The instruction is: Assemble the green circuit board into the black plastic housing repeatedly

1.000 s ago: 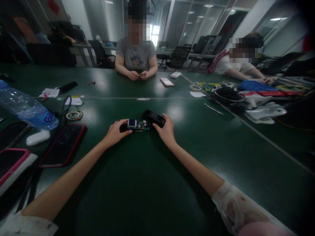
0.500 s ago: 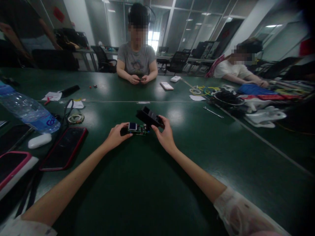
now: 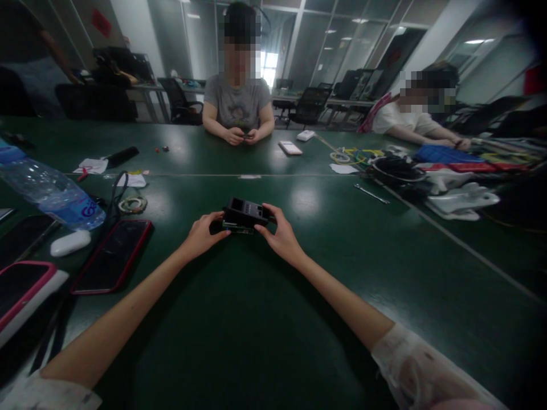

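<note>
Between my hands, a black plastic housing (image 3: 248,212) with a square window lies over a green circuit board (image 3: 239,230). Only the board's near edge shows beneath it; the small screen on the board is hidden. My left hand (image 3: 205,232) pinches the board's left end between thumb and fingers. The housing's right end is gripped by my right hand (image 3: 280,232), thumb in front and fingers behind. The housing sits slightly tilted on the board, and I cannot tell whether the two are joined.
On the left are a water bottle (image 3: 55,191), a white earbud case (image 3: 70,244) and a red-cased phone (image 3: 111,256). A wrench (image 3: 371,193) and a pile of cables (image 3: 395,171) lie to the right. A person (image 3: 238,102) sits opposite; another person (image 3: 412,122) works at the far right.
My right hand has brought the black housing left and down over the circuit board, covering its screen. My left hand has stayed in place on the board.
</note>
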Tool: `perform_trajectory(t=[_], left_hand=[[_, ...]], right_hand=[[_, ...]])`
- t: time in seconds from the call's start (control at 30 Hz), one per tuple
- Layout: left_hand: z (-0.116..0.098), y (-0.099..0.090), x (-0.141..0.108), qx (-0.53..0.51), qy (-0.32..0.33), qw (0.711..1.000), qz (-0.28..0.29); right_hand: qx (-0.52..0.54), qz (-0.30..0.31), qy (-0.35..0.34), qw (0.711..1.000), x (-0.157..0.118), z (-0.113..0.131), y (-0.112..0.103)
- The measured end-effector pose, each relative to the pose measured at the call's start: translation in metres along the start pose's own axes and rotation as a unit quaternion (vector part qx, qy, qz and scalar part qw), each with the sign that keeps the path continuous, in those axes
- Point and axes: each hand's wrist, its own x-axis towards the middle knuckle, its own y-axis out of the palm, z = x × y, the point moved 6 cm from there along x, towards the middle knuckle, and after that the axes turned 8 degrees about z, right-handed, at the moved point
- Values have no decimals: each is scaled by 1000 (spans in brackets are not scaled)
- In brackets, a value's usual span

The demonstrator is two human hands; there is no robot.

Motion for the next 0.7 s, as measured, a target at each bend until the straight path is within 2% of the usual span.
perform_trajectory(t=[0.33,0.53,0.7], left_hand=[[2,0,1,12,-26,1000,7],[-2,0,0,30,-32,999,16],[-1,1,-1,32,-38,999,18]], right_hand=[[-13,32,-21,999,0,-1,4],[-7,44,-6,999,0,-5,7],[-41,65,-3,997,0,-3,9]])
